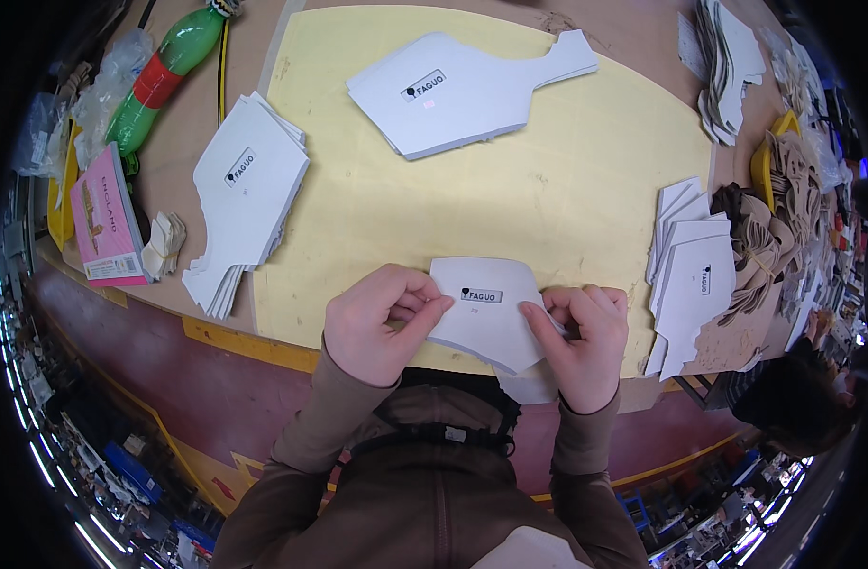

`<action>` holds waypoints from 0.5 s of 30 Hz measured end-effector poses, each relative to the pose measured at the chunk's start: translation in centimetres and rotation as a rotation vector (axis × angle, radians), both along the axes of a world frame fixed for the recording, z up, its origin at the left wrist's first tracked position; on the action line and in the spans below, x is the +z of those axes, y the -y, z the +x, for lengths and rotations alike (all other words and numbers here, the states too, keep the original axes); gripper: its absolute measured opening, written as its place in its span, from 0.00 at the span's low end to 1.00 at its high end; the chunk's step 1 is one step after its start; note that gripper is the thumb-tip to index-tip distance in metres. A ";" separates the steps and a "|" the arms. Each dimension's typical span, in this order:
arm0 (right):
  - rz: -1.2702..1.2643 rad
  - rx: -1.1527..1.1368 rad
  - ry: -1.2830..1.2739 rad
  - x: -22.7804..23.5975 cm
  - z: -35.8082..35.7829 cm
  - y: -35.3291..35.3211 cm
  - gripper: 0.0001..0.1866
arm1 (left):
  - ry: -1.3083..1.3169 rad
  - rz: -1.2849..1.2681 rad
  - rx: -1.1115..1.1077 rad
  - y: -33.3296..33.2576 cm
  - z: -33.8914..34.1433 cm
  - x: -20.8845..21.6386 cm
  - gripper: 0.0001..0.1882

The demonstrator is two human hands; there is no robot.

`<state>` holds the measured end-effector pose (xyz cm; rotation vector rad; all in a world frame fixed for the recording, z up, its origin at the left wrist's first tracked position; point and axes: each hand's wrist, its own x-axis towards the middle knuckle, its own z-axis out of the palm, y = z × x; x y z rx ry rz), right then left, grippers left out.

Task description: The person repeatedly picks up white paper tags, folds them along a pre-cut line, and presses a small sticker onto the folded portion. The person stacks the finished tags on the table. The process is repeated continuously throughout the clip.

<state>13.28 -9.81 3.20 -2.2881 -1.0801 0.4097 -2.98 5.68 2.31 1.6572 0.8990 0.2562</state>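
A white cut piece [479, 327] with a dark printed label, shaped like a shoe-upper part, lies over the near edge of a pale yellow board [405, 209]. My left hand [382, 318] pinches its left edge between thumb and fingers. On the opposite edge, my right hand [585, 341] grips it with the thumb on top and the other fingers curled. A corner of another pale piece [529, 387] shows below it, by my right wrist. Matching stacks of printed white pieces lie around: one on the left [244, 194], one at the far middle [443, 104], one on the right [694, 284].
Along the left are a green bottle [173, 71] with a red label, a pink notebook [109, 218] and a small banded cream bundle [164, 245]. Brown cut pieces [775, 228] heap up at the right, near a yellow bin [762, 171]. A co-worker [794, 398] is at the lower right.
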 end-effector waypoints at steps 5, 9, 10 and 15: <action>0.005 0.001 0.008 0.0 0.0 0.0 0.08 | 0.001 -0.004 0.000 0.0 0.0 0.0 0.06; -0.002 0.002 0.007 0.0 -0.1 0.0 0.08 | -0.003 0.011 -0.010 0.0 0.0 0.0 0.06; -0.003 0.004 0.011 0.0 -0.1 0.1 0.08 | -0.002 0.014 -0.010 0.0 0.0 0.0 0.06; -0.004 0.006 0.019 -0.1 -0.1 0.0 0.08 | 0.000 0.015 -0.011 -0.1 0.0 0.0 0.06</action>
